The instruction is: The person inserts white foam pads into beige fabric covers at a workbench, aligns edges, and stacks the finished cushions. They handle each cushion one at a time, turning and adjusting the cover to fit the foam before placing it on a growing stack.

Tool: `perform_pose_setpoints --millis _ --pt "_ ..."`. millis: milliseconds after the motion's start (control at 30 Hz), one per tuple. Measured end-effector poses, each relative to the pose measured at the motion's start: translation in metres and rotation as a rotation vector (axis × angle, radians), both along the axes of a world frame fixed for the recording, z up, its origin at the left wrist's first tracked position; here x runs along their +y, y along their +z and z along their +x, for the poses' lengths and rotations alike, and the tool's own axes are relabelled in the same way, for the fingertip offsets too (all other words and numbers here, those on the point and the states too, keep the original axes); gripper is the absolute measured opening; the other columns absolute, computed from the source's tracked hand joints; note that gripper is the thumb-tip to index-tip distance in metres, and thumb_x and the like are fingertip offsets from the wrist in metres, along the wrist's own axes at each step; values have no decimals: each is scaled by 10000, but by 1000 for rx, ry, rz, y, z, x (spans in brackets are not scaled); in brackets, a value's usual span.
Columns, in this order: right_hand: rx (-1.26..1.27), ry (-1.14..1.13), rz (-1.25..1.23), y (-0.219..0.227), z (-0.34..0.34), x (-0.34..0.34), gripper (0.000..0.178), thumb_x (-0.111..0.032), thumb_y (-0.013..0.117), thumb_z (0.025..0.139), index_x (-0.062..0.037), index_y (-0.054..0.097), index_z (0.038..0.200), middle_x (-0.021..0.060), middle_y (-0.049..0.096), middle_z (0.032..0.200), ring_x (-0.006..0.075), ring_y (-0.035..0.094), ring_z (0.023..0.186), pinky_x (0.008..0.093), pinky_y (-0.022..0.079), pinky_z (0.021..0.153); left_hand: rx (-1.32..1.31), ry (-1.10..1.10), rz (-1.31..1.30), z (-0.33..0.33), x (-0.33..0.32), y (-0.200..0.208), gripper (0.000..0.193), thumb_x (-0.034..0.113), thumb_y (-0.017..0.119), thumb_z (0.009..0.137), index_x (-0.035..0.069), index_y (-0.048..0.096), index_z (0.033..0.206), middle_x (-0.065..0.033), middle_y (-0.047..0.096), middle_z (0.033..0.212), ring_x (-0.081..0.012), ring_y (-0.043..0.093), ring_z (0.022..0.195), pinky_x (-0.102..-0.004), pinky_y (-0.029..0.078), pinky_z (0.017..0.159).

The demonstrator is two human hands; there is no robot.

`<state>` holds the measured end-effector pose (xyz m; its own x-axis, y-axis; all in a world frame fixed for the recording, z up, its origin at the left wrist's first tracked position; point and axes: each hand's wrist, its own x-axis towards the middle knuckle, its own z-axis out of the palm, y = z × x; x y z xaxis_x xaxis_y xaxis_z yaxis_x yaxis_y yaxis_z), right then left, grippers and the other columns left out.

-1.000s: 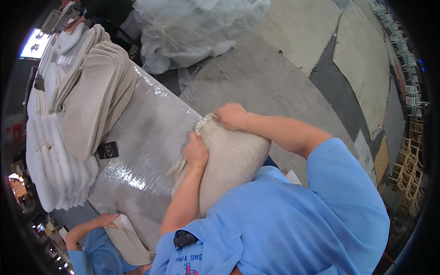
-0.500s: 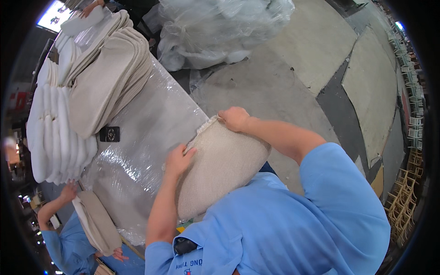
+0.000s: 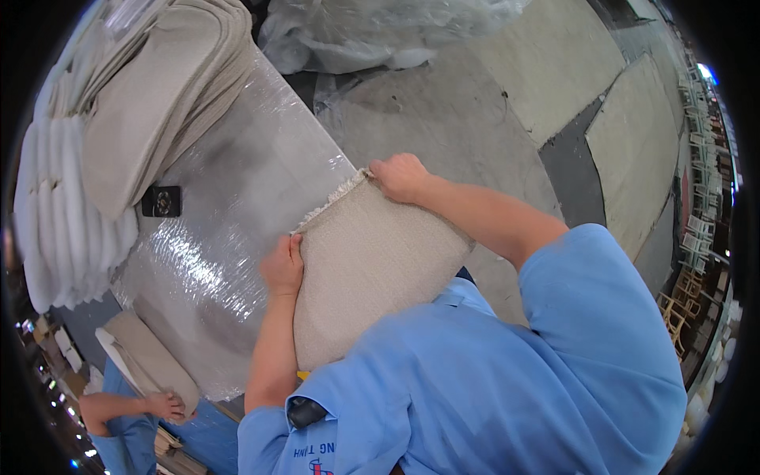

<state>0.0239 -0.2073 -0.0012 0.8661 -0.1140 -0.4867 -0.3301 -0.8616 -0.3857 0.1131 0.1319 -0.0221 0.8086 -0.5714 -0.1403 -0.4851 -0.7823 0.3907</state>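
Your left hand [image 3: 283,265] grips one end of the frayed open edge of the beige fabric piece [image 3: 376,269], the thumb lying along the edge. Your right hand [image 3: 399,178] pinches the other end of that edge, near the table's corner. The fingers of both hands are closed on the cloth, and the frayed edge [image 3: 332,199] runs nearly straight between them. The piece is spread between your forearms, in front of your light blue shirt [image 3: 507,372]; its lower part meets the shirt front in this view. Whether its underside bears on the table cannot be told.

The table [image 3: 229,170], to your left, is covered with shiny clear film. On it, toward the far left, lies a stack of beige pieces [image 3: 150,95] with rounded ends. White pads [image 3: 67,206] stand in a row just beside that stack, and a small black square object [image 3: 161,201] lies close to the stack's near end.

At lower left, a co-worker's hand [image 3: 164,406] touches the near end of another beige piece [image 3: 150,348], which shows white along one side. Beyond the table, a clear plastic bag [image 3: 380,32] with white contents sits on the grey floor [image 3: 451,131]. Pale chairs [image 3: 698,170] line the far right.
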Motion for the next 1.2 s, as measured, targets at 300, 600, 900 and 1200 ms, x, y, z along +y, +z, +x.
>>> perform_pose_setpoints --millis 300,600,900,1200 --pt "-29 -24 -51 7 -6 4 238 -175 576 975 -38 655 1153 245 755 984 430 738 987 538 577 837 -86 -44 6 0 -3 15 393 431 596 1069 114 594 836 -170 674 716 -439 665 678 -551 477 593" --pt "56 18 -72 13 -6 17 289 -207 539 1020 -21 651 1210 238 752 1060 413 735 1039 525 574 884 -108 -5 1 -6 3 1 370 390 632 1053 108 609 814 -193 668 754 -457 652 701 -559 484 624" --pt "-286 -484 741 80 -106 -47 308 -283 605 1071 -55 730 1237 79 753 1178 223 671 1144 397 514 1014 483 245 -444 -28 81 122 276 236 613 1069 16 778 1077 -134 749 1195 -312 704 1116 -449 448 1116" --pt "-540 -706 1112 49 -103 -8 678 -477 376 1117 43 773 940 171 783 957 244 717 920 354 545 901 434 461 -934 -59 96 109 547 270 408 1123 -38 782 870 -179 804 972 -302 729 1037 -457 425 1149"
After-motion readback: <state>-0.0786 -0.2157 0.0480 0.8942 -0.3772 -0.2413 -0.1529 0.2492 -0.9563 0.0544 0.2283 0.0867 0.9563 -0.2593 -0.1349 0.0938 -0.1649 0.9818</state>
